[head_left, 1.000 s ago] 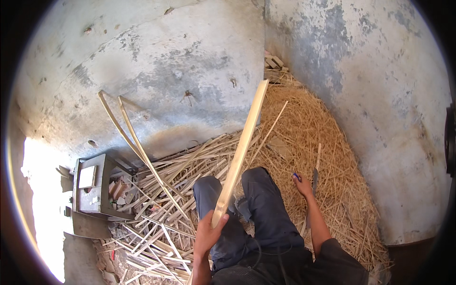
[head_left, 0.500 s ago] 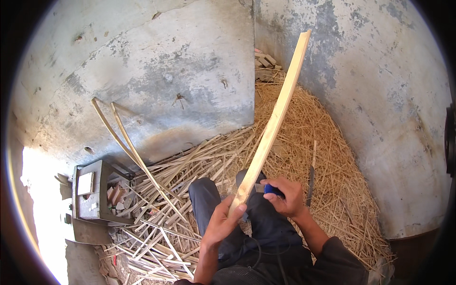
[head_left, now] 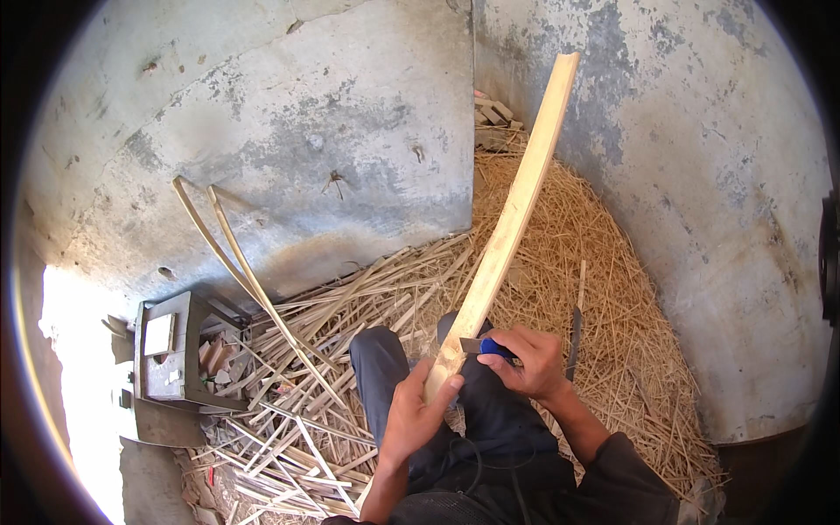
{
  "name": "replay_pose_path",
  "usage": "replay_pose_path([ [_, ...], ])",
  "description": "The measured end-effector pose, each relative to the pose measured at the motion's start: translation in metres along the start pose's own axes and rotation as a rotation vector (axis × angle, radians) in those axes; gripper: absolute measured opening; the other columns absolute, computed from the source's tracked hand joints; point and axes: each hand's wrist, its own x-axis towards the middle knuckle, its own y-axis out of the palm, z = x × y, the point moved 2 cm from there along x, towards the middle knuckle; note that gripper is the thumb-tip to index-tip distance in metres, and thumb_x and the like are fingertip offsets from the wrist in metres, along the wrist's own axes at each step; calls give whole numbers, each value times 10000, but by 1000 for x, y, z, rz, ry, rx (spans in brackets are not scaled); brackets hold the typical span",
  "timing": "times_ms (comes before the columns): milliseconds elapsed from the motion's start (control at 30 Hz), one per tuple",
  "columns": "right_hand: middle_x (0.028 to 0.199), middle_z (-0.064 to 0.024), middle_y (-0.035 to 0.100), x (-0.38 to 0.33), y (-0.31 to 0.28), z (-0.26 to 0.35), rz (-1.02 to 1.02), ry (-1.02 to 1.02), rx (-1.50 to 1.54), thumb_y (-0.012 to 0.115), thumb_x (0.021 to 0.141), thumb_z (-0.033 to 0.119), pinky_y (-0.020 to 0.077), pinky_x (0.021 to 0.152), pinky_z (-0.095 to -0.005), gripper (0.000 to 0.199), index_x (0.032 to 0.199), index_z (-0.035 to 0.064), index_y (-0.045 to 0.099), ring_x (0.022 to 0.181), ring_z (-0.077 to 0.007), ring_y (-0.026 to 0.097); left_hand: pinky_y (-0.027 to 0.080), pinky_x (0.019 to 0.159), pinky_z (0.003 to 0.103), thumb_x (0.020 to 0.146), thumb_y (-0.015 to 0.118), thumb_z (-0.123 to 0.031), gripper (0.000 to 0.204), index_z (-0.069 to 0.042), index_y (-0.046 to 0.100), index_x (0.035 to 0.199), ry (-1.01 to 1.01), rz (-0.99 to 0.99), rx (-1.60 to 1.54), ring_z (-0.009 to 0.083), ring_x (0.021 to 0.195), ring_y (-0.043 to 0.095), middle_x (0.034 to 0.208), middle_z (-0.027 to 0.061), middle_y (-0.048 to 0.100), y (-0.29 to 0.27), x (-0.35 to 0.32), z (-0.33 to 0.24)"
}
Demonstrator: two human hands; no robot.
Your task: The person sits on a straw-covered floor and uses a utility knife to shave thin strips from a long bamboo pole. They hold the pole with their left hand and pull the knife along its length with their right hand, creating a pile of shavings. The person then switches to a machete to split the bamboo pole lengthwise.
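Note:
A long pale wooden strip [head_left: 516, 201] rises from my lap toward the wall corner. My left hand [head_left: 418, 418] grips its lower end, thumb pressed on the wood. My right hand [head_left: 527, 360] holds a blue-handled knife [head_left: 486, 347], whose blade lies against the strip just above my left thumb. Both hands rest over my dark-trousered knees [head_left: 385, 359]. I sit on a floor littered with shavings.
Split cane strips [head_left: 289, 437] lie heaped at the left, and two long bent strips [head_left: 232, 254] lean on the concrete wall. A grey metal box [head_left: 166, 359] with wood pieces stands at far left. Straw-like shavings [head_left: 612, 297] cover the right. Another thin blade [head_left: 575, 337] stands in the shavings.
My right hand came off the ground at the right and took the blue-handled knife to the strip. The strip swung upright and to the right.

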Motion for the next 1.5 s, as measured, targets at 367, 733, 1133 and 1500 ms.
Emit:
replay_pose_path([
  [367,727,-46,660,9,-8,4,39,-52,-154,811,912,389,492,492,-355,304,971,97,749,551,-235,640,510,619,419,1003,746,-263,332,36,607,1040,54,-78,141,361,670,704,763,223,692,1,-2,-3],
  [733,725,-43,680,17,-10,-13,-3,-42,-159,808,911,415,499,495,-356,310,954,112,759,554,-246,652,505,607,438,1014,725,-266,321,26,592,1011,-34,-49,187,444,699,693,748,252,667,-5,-17,5],
  [1133,777,-82,739,55,-21,-84,-173,72,-102,709,1002,459,487,511,-310,412,1023,56,791,582,-188,671,452,597,417,1017,721,-306,356,24,591,982,-168,-29,252,304,648,564,708,203,603,-14,-51,33],
  [1500,776,-101,728,81,-65,-228,-284,457,-337,644,1032,513,488,611,-359,500,1127,47,799,648,-197,640,440,640,415,1019,722,-360,386,2,597,977,-268,131,300,236,661,516,729,153,551,-29,-94,75],
])
